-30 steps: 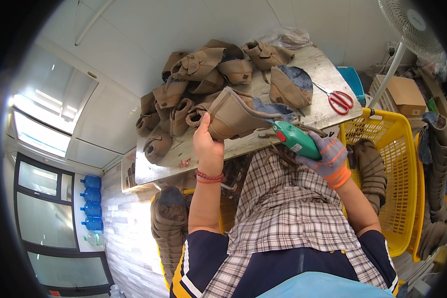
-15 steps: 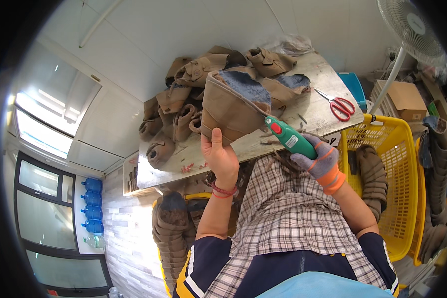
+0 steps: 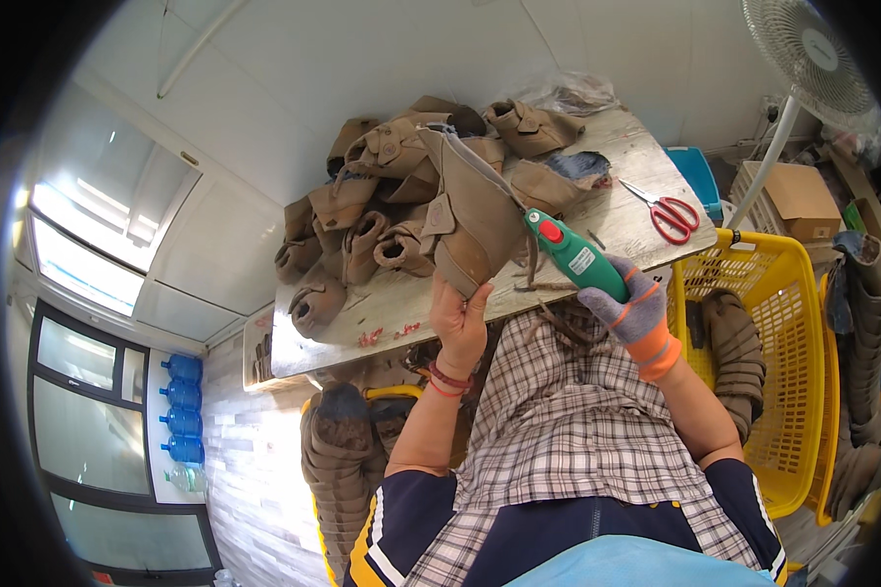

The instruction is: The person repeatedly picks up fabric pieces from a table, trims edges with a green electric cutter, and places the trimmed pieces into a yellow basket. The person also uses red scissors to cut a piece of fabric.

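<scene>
My bare left hand pinches the lower edge of a brown boot upper, thumb in front, and holds it tilted above the table. A strap tab with a round mark shows on its side, and only a sliver of its fleece lining is visible. My right hand, in a grey and orange glove, is wrapped round a green handheld electric tool with a red button. The tool's head meets the right edge of the boot upper; its working tip is hidden.
More boot uppers are heaped on the table, with red-handled scissors at the right. Yellow baskets holding stacked brown pieces stand right and below left. A white fan rises at the far right; dark trimmings lie near the table's front edge.
The boot upper has been turned, so its fleece-lined opening now faces away and its strap side shows. My left hand has moved slightly right and down; the tool stays at the edge.
</scene>
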Tool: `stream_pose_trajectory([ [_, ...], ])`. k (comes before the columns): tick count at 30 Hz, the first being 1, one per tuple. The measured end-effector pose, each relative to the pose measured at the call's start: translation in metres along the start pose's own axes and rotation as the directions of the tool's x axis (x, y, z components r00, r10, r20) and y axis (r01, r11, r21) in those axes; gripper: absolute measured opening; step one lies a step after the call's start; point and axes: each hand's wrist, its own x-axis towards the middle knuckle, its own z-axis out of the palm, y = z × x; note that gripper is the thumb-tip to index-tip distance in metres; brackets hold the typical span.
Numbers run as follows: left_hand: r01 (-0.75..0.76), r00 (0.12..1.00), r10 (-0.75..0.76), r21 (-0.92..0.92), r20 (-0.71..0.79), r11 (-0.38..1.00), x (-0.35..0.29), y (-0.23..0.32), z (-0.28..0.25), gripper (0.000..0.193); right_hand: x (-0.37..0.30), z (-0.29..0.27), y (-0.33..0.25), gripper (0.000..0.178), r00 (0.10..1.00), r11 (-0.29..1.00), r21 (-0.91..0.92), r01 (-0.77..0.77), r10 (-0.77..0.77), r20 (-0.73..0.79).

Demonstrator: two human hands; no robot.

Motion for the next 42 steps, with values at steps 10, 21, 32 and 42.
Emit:
stream_pose_trajectory([
  [10, -0.594, 0.779, 0.355, 0.430, 0.516, 0.679, 0.006, -0.002, -0.010, 0.019, 0.005, -0.007, 0.003, 0.053, 0.990, 0.993, 0.035, -0.116, 0.118, -0.077],
  [21, -0.664, 0.656, 0.289, 0.352, 0.697, 0.659, -0.017, -0.008, -0.015, 0.020, 0.019, -0.009, -0.017, 0.041, 0.959, 0.958, 0.099, -0.271, 0.277, -0.055],
  [32, -0.452, 0.813, 0.513, 0.854, 0.277, 0.256, 0.166, -0.068, -0.036, 0.025, 0.026, -0.048, -0.001, 0.040, 0.945, 0.964, 0.175, -0.202, 0.239, -0.224],
  [42, 0.800, -0.158, -0.928, -0.507, 0.338, -0.321, 0.077, -0.190, 0.110, 0.021, -0.009, -0.087, 0.037, 0.035, 0.892, 0.933, 0.137, -0.332, 0.358, -0.277],
])
